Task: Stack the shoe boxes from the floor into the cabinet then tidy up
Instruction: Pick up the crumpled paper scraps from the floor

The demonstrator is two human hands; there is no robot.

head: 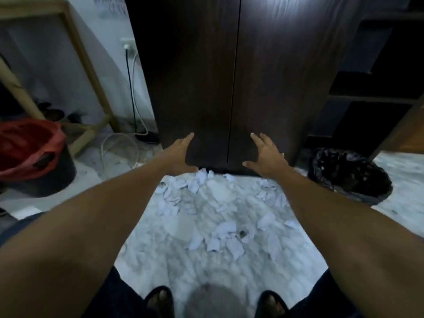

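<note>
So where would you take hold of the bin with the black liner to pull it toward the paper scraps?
Probably by the near rim of the bin with the black liner, from above with the right hand, the closer one. Its open top faces up and no handle shows.

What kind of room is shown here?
Probably a home storage corner: a tall dark wooden cabinet with closed doors, torn white paper scraps on the marble floor, and a black-lined bin.

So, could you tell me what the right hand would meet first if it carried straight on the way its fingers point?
The right hand, open with fingers spread, points at the right cabinet door, so it would likely meet that first; whether it already touches is unclear.
</note>
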